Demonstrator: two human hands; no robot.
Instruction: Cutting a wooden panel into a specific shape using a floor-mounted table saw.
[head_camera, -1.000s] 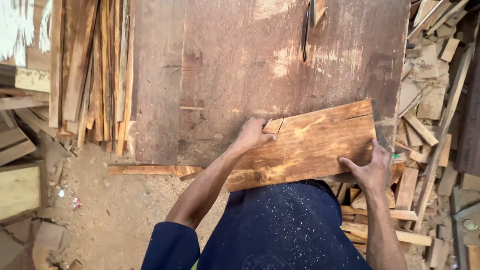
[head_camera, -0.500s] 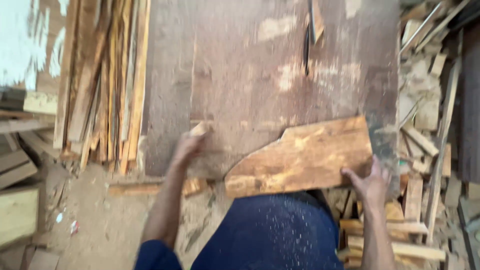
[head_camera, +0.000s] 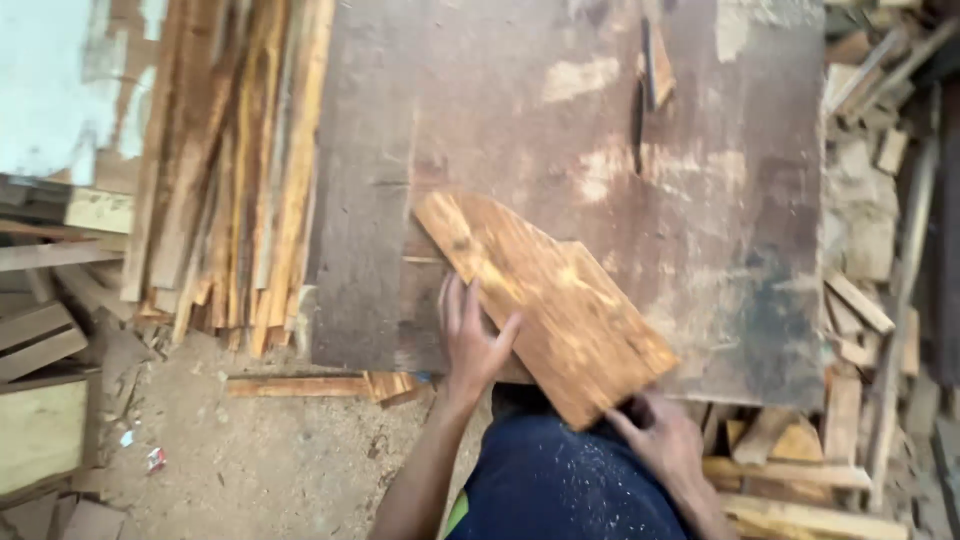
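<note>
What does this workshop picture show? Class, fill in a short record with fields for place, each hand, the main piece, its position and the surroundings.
Place: a worn wooden table in a woodworking area
Left hand: flat against the near left edge of the board
Right hand: gripping the board's near end
Board position: lying at a slant on the table, near end over the table's edge
Left of table: a stack of thin strips
Right of table: a heap of offcuts
Ground: sawdust

dusty dirt floor (head_camera: 270, 460), pale peeling wall (head_camera: 60, 80) — daylight, worn wooden worktable (head_camera: 740, 200)
</note>
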